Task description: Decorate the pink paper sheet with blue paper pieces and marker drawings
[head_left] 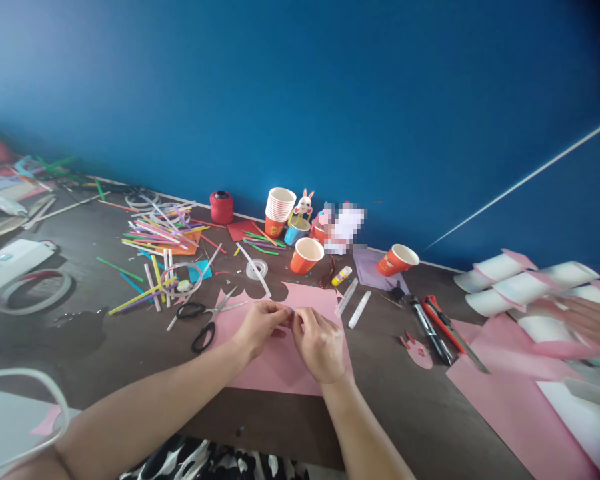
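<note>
My left hand [264, 327] and my right hand [319, 343] meet fingertip to fingertip above a sheet of pink paper [280, 377]. Both are closed in a pinch. A tiny blue speck shows between the fingertips, too small to name. The pink paper has curved pieces cut out of its far edge. Open black-handled scissors [205, 317] lie at its left, the blades over the paper. To the right of the paper are two whitish translucent sticks, the nearer one a white stick [360, 309]. A yellow glue stick [341, 276] lies just beyond the paper.
Paper cups [307, 256] stand singly and stacked near the blue wall. Left is a heap of coloured sticks [160, 230]. On the right lie a red cutter [447, 323], a black marker [430, 330], a pink rabbit-face cutout [419, 352] and paper rolls [520, 290], with another person's blurred hand [593, 320].
</note>
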A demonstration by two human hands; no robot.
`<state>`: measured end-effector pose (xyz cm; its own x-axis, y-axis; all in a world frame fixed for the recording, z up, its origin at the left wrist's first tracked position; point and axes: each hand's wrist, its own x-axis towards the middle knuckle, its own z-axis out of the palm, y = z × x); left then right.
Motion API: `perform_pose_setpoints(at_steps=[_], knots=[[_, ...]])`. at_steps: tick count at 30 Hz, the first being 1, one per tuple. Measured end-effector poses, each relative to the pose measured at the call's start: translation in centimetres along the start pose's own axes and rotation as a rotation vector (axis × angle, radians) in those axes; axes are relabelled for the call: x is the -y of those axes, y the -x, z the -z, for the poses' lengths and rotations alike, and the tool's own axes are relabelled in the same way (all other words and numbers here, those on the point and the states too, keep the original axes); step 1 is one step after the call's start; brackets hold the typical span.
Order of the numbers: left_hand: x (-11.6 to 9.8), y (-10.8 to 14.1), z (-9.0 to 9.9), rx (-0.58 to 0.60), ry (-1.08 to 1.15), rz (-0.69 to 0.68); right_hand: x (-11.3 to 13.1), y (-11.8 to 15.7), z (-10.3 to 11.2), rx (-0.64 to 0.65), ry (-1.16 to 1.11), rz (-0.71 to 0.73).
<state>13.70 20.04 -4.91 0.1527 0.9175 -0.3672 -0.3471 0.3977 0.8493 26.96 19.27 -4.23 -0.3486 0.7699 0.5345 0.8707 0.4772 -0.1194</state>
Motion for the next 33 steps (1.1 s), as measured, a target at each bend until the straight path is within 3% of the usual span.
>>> perform_pose_setpoints(at_steps=[25,30,33], knots=[[-0.54,0.50,-0.13,-0.003,-0.017,-0.016,0.25,0.03,0.19,0.016,0.008,0.044],[-0.27,0.36,-0.09,-0.018,-0.014,-0.025,0.49,0.12,0.22,0.011,-0.046,0.010],[-0.14,0.32,-0.08,-0.031,0.004,-0.024,0.04,0.22,-0.04,-0.040,-0.176,-0.086]])
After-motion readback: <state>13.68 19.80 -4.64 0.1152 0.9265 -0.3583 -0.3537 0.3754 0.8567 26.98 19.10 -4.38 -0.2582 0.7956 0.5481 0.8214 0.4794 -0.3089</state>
